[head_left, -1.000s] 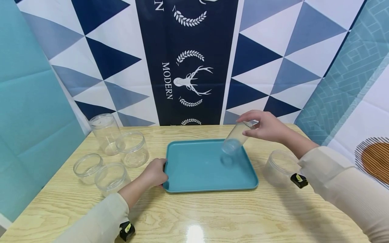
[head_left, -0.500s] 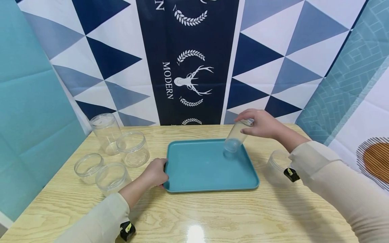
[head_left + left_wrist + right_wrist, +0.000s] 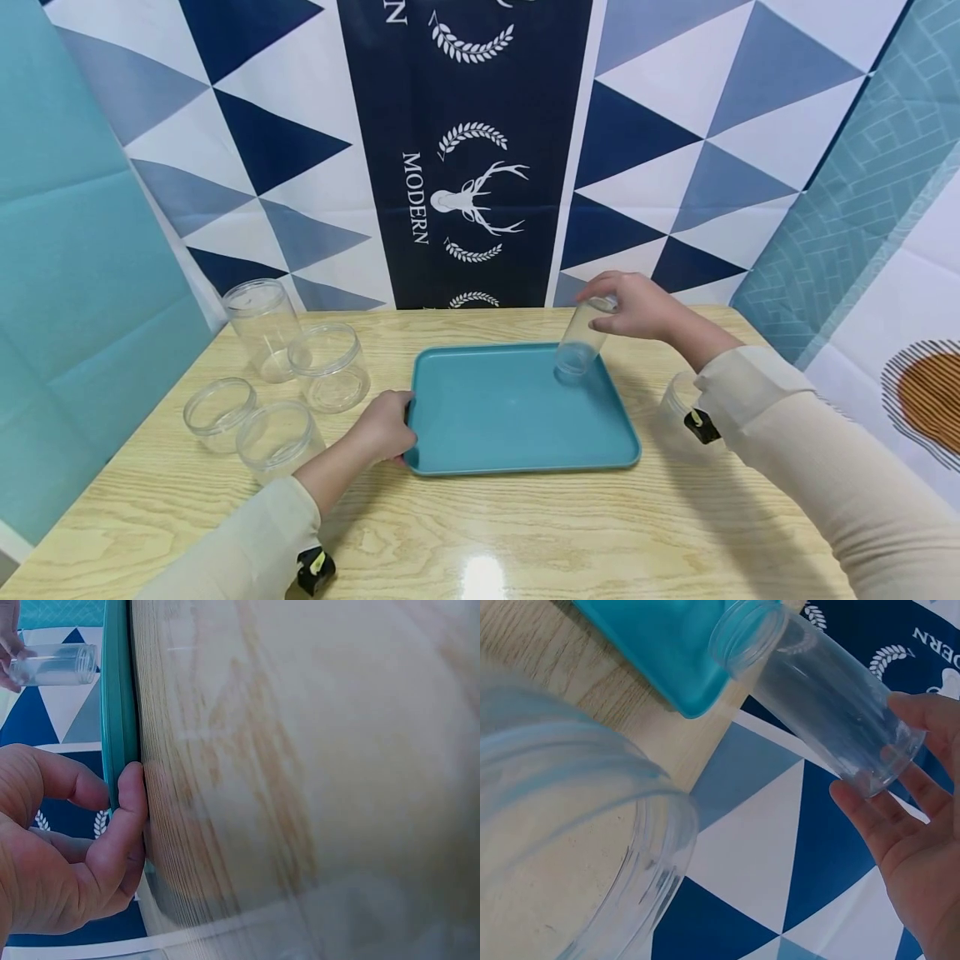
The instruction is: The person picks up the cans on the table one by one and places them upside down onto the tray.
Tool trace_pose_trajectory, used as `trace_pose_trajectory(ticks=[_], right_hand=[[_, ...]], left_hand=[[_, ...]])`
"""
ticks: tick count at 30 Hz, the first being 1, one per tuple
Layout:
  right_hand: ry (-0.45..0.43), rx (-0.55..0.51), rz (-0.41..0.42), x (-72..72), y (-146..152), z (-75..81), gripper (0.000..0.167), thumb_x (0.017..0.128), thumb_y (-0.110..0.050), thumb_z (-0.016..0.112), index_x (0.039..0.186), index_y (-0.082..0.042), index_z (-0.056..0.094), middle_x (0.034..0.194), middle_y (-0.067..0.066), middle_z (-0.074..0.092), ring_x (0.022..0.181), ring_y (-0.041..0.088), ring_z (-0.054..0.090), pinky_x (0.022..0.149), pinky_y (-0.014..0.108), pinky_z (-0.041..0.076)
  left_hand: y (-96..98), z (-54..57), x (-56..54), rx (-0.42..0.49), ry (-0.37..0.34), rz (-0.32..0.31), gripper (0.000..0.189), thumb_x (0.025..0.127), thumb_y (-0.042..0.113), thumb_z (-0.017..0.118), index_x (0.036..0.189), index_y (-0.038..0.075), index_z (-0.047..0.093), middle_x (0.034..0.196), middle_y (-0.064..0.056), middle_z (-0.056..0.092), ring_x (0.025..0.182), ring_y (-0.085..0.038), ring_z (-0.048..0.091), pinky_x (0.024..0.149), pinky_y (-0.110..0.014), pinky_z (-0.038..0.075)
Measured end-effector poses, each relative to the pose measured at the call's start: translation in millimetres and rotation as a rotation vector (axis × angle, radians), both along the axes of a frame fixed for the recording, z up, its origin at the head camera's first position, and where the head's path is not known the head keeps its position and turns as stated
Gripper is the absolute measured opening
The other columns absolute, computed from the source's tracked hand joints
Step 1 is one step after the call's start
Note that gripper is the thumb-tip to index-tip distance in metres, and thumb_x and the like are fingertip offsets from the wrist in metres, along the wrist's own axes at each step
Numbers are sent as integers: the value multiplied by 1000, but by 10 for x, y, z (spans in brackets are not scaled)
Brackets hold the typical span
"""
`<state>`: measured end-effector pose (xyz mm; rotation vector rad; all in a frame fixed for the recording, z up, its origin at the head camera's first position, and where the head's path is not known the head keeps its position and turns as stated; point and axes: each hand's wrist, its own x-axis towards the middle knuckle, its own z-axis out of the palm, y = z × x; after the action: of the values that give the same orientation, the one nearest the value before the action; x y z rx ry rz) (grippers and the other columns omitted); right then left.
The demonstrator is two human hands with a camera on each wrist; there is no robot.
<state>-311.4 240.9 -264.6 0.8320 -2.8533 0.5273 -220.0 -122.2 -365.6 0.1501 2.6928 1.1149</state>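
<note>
My left hand (image 3: pixel 384 427) pinches the left rim of a teal tray (image 3: pixel 495 412) lying on the wooden table. In the left wrist view, its thumb and fingers (image 3: pixel 124 817) close on the tray edge. Over the tray's back right corner, my right hand (image 3: pixel 633 308) grips a slim clear jar (image 3: pixel 582 340). The right wrist view shows fingertips round the base of this jar (image 3: pixel 832 705), its threaded mouth pointing down at the tray. It tilts slightly, and nothing shows inside it.
Left of the tray stand a tall clear jar (image 3: pixel 262 329), a wide jar (image 3: pixel 330 379), a low jar (image 3: pixel 219 417) and another short jar (image 3: pixel 276 442). Another clear jar (image 3: pixel 675 421) stands right of the tray, partly behind the right sleeve. A patterned cloth (image 3: pixel 465 167) hangs behind the table.
My right hand and the slim jar have shifted slightly, and the jar stands a little more upright over the tray corner. The right forearm has swung left. My left hand stays on the tray.
</note>
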Motion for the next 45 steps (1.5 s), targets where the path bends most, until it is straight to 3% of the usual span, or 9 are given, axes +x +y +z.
trace_pose_trajectory(ticks=[8,16,29,38,45], right_hand=[[15,17,5,-67,9,-23,31,81,-6,72,112,-6,72,125,19,61,117,39,55,91,56,48],[18,42,-2,-124,2,-71,31,81,-6,71,112,-6,72,124,18,62,120,39,53,99,58,43],[32,90,11,-153,-61,-112,33,80,-5,72,113,-7,72,122,16,63,117,37,55,97,56,45],[45,119,10,-143,-118,-121,36,79,-5,74,114,-7,72,123,15,63,118,37,55,98,55,45],[28,146,6,-131,-148,-138,38,80,-6,73,118,-8,71,133,21,55,126,42,48,100,58,42]], left_hand=[[9,9,2,7,-10,5,74,72,-18,53,144,-11,36,136,-31,47,56,-19,61,45,-30,54],[3,-9,-7,-4,6,-2,72,72,-18,54,142,-11,39,130,-30,52,57,-19,62,45,-30,54],[5,-6,-3,-6,5,1,72,72,-18,55,142,-11,39,129,-31,52,54,-19,61,44,-30,54],[-12,-7,-7,4,11,-3,72,73,-18,56,142,-11,39,131,-30,51,65,-21,64,45,-30,55],[-20,-28,-20,8,2,4,71,73,-17,57,142,-10,41,131,-29,52,72,-23,63,46,-30,55]])
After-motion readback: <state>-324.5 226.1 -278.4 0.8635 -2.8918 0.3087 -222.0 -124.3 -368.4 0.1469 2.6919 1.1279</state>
